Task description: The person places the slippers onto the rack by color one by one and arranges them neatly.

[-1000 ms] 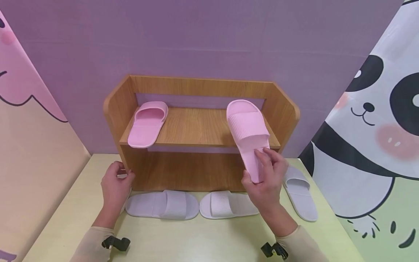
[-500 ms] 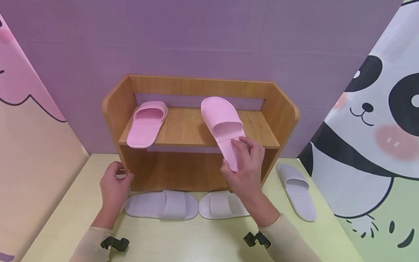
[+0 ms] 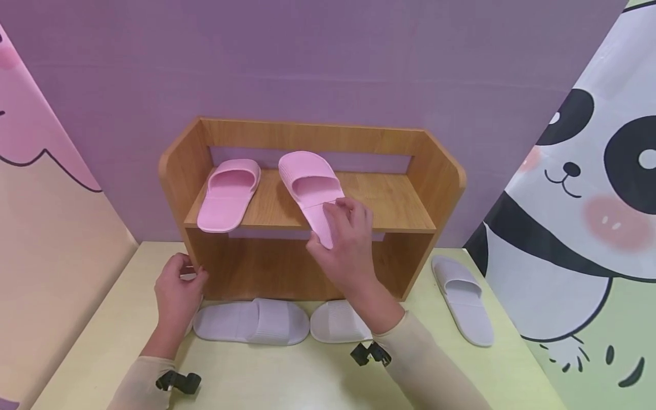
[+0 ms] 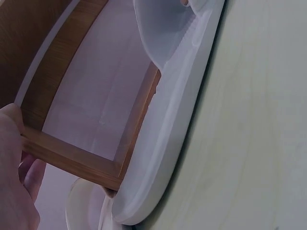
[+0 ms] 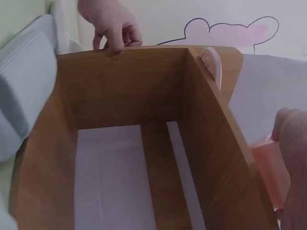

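Observation:
My right hand (image 3: 344, 250) pinches the heel end of a pink slipper (image 3: 307, 171), toe pointing up and away, over the upper shelf of a wooden shoe rack (image 3: 394, 199). In the right wrist view this slipper (image 5: 269, 167) shows beside the upper shelf. Another pink slipper (image 3: 224, 208) lies at the left end of that shelf, heel toward me. With thumb and fingers my left hand (image 3: 176, 290) grips the front edge of the rack's left side panel (image 4: 67, 158).
Two white slippers, one at left (image 3: 251, 322) and one partly behind my right arm (image 3: 338, 322), lie along the rack's front. Another white slipper (image 3: 463, 302) lies right of the rack. One more (image 4: 84, 206) shows behind my left hand. Walls stand behind and at both sides.
My right hand has carried the pink slipper leftward along the upper shelf, from its right end to near the middle. My left hand has stayed at the rack's side panel.

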A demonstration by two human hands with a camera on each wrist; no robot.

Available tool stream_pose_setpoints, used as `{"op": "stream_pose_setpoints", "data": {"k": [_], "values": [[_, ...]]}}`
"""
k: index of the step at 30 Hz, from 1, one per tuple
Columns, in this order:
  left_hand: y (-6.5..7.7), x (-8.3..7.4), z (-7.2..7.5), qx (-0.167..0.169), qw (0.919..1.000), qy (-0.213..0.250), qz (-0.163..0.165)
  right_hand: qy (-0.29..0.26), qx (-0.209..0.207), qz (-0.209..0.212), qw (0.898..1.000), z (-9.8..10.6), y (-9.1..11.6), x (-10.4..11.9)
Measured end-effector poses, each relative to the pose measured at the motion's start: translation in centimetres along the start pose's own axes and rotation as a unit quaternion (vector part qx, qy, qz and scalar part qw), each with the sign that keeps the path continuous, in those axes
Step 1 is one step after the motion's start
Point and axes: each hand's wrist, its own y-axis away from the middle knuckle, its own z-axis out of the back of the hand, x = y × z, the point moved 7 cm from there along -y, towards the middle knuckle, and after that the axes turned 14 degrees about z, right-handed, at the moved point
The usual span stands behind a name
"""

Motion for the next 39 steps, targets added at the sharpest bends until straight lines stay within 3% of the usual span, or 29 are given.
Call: {"op": "stream_pose_setpoints", "data": {"k": [8, 16, 30, 39], "values": [[-0.1, 0.0, 0.0, 0.003, 1.0000, -0.004, 0.006, 0.001, 0.046, -0.067, 0.997, -2.1, -1.7, 0.0], [-0.1, 0.3, -0.2, 0.009, 0.9999, -0.006, 0.011, 0.016, 0.124, -0.147, 0.981, -4.6, -3.3, 0.0], [-0.3, 0.3, -0.1, 0.018, 0.9997, 0.010, 0.012, 0.064, 0.188, -0.186, 0.962, -6.7, -4.8, 0.6], [-0.2, 0.3, -0.2, 0.018, 0.9998, 0.008, 0.008, 0.084, 0.248, -0.170, 0.950, -7.4, -4.5, 1.8]]}}
